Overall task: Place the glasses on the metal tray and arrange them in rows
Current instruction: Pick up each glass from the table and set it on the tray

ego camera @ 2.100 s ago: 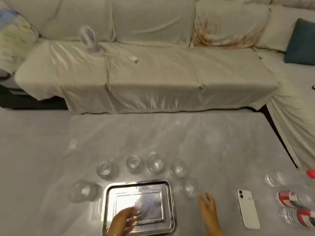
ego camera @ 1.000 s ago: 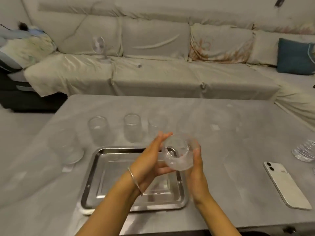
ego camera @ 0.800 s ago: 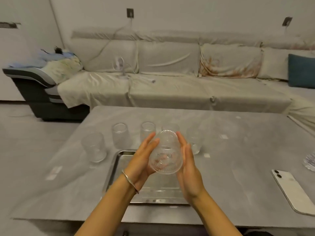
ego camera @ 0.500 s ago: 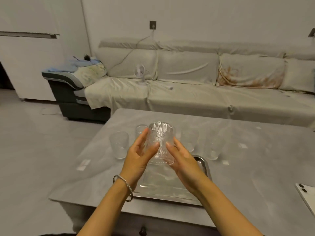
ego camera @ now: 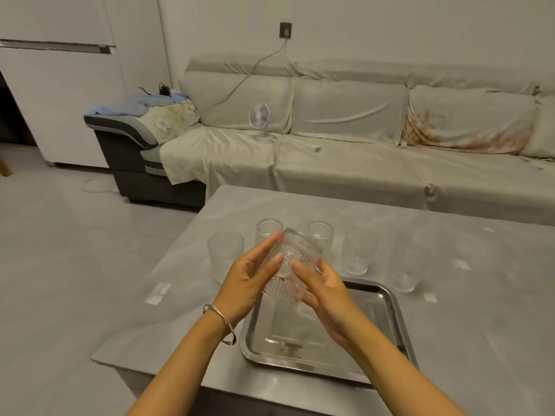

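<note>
Both hands hold one ribbed glass [ego camera: 288,267] in the air, above the far edge of the metal tray [ego camera: 387,313]. The left hand [ego camera: 249,283] presses on its left side with open fingers, and the right hand [ego camera: 324,291] supports it from the right and from below. This grip is grasping, but it looks light: mostly fingertips on a smooth wet-looking surface, and the glass is tilted, the mouth seems to point down and toward the person.

I think the main danger is a slip. If one hand lets go before the other closes well, the glass can fall on the tray and break or bounce. A second danger is behind it: five other glasses stand on the table [ego camera: 468,295] just beyond the tray, and the nearest tall glass [ego camera: 320,235] is close behind the fingers. A push forward could knock it over.

The tray itself is still without any glass, so there is much open room to set this one down in a corner. The tray lies near the front edge of the table, and the leftmost glass [ego camera: 225,250] stands not far from the left edge, so moves there need care.
</note>
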The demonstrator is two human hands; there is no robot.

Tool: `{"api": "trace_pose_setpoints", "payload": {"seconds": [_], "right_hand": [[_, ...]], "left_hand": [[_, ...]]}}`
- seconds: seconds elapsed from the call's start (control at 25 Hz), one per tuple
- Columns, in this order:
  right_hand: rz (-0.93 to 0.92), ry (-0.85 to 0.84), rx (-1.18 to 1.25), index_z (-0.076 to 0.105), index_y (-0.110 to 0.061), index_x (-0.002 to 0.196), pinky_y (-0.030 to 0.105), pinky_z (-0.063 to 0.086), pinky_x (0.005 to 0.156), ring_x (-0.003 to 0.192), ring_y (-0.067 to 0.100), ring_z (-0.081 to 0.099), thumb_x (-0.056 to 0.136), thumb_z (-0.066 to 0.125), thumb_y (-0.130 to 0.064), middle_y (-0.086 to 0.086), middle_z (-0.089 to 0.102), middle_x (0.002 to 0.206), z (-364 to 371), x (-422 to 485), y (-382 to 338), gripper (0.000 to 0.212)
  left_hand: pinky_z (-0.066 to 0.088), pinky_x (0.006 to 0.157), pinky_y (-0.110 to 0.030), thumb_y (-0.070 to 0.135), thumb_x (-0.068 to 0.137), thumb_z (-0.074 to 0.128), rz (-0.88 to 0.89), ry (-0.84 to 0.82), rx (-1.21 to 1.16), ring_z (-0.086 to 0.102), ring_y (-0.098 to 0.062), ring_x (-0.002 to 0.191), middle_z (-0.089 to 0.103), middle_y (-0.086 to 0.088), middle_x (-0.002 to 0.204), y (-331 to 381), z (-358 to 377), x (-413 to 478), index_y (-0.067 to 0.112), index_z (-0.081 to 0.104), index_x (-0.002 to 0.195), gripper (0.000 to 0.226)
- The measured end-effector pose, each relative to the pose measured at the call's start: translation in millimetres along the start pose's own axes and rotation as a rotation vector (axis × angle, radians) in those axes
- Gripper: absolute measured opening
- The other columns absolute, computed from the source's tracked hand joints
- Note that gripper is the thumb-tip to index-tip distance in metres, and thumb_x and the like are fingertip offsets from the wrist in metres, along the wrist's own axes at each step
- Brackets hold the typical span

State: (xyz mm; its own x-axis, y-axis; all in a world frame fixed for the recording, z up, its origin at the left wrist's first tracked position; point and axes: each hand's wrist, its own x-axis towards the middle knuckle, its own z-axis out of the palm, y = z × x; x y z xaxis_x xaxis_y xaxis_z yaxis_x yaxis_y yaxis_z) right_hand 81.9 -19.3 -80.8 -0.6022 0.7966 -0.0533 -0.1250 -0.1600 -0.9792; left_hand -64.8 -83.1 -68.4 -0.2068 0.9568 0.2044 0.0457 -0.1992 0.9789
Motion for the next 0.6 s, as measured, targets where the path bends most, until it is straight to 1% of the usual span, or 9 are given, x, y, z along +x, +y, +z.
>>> {"api": "trace_pose_setpoints", "payload": {"seconds": [0.04, 0.08, 0.12, 0.2, 0.24, 0.32, 0.4, 0.52, 0.6], "right_hand": [[-0.013, 0.031, -0.011, 0.055, -0.023, 0.125, 0.026, 0.058, 0.079, 0.105, 0.014, 0.068, 0.067, 0.08, -0.039, -0.001, 0.073, 0.113, -3, 5, 6, 0.065], [-0.025, 0.074, -0.024, 0.055, -0.023, 0.125, 0.025, 0.057, 0.078, 0.106, 0.014, 0.068, 0.065, 0.082, -0.037, -0.002, 0.073, 0.112, -6, 10, 12, 0.067], [-0.041, 0.121, -0.043, 0.054, -0.024, 0.125, 0.026, 0.056, 0.081, 0.108, 0.014, 0.067, 0.062, 0.084, -0.037, -0.003, 0.072, 0.114, -11, 15, 19, 0.071], [-0.083, 0.192, -0.121, 0.049, -0.031, 0.128, 0.027, 0.053, 0.089, 0.11, 0.008, 0.064, 0.056, 0.087, -0.042, -0.008, 0.066, 0.119, -20, 25, 30, 0.082], [-0.102, 0.212, -0.176, 0.047, -0.035, 0.128, 0.025, 0.053, 0.088, 0.108, 0.004, 0.064, 0.053, 0.086, -0.046, -0.011, 0.064, 0.121, -24, 29, 34, 0.085], [-0.132, 0.238, -0.263, 0.045, -0.039, 0.124, 0.018, 0.054, 0.08, 0.103, -0.001, 0.064, 0.05, 0.084, -0.049, -0.012, 0.063, 0.12, -29, 37, 43, 0.084], [-0.149, 0.247, -0.31, 0.045, -0.04, 0.121, 0.012, 0.053, 0.075, 0.1, -0.004, 0.064, 0.049, 0.084, -0.05, -0.013, 0.062, 0.118, -33, 46, 53, 0.083], [-0.161, 0.238, -0.374, 0.044, -0.043, 0.117, 0.005, 0.049, 0.073, 0.097, -0.012, 0.061, 0.05, 0.085, -0.046, -0.02, 0.061, 0.112, -35, 55, 64, 0.078], [-0.15, 0.223, -0.384, 0.044, -0.044, 0.116, 0.003, 0.048, 0.073, 0.098, -0.013, 0.06, 0.052, 0.085, -0.042, -0.021, 0.061, 0.111, -35, 59, 70, 0.076]], "left_hand": [[0.049, 0.081, -0.012, 0.04, 0.079, 0.053, -0.006, 0.01, 0.028, 0.056, 0.003, 0.113, 0.062, 0.024, 0.117, -9, -2, 4, 0.032, 0.051, 0.126, 0.048], [0.048, 0.085, -0.013, 0.043, 0.08, 0.049, -0.015, 0.041, 0.06, 0.055, 0.0, 0.115, 0.06, 0.02, 0.12, -18, -7, 7, 0.031, 0.052, 0.124, 0.045], [0.046, 0.09, -0.013, 0.044, 0.082, 0.046, -0.032, 0.095, 0.096, 0.053, -0.003, 0.118, 0.059, 0.016, 0.122, -30, -12, 10, 0.031, 0.053, 0.122, 0.043], [0.039, 0.096, -0.013, 0.038, 0.088, 0.045, -0.093, 0.216, 0.178, 0.047, -0.009, 0.125, 0.054, 0.01, 0.126, -58, -27, 13, 0.029, 0.05, 0.123, 0.037], [0.036, 0.098, -0.016, 0.033, 0.09, 0.047, -0.128, 0.241, 0.234, 0.044, -0.012, 0.128, 0.051, 0.008, 0.131, -72, -33, 13, 0.027, 0.047, 0.126, 0.037], [0.031, 0.106, -0.025, 0.033, 0.09, 0.049, -0.187, 0.217, 0.349, 0.036, -0.015, 0.133, 0.042, 0.004, 0.141, -99, -37, 11, 0.024, 0.039, 0.135, 0.047], [0.028, 0.111, -0.032, 0.037, 0.089, 0.049, -0.229, 0.183, 0.401, 0.031, -0.014, 0.136, 0.035, 0.003, 0.147, -119, -34, 9, 0.024, 0.032, 0.14, 0.056], [0.028, 0.112, -0.032, 0.033, 0.089, 0.051, -0.269, 0.164, 0.365, 0.033, -0.013, 0.135, 0.034, -0.001, 0.149, -132, -30, 9, 0.021, 0.026, 0.142, 0.059], [0.03, 0.112, -0.034, 0.026, 0.089, 0.052, -0.279, 0.161, 0.37, 0.035, -0.015, 0.135, 0.037, -0.003, 0.148, -136, -30, 9, 0.018, 0.025, 0.142, 0.06]]}}
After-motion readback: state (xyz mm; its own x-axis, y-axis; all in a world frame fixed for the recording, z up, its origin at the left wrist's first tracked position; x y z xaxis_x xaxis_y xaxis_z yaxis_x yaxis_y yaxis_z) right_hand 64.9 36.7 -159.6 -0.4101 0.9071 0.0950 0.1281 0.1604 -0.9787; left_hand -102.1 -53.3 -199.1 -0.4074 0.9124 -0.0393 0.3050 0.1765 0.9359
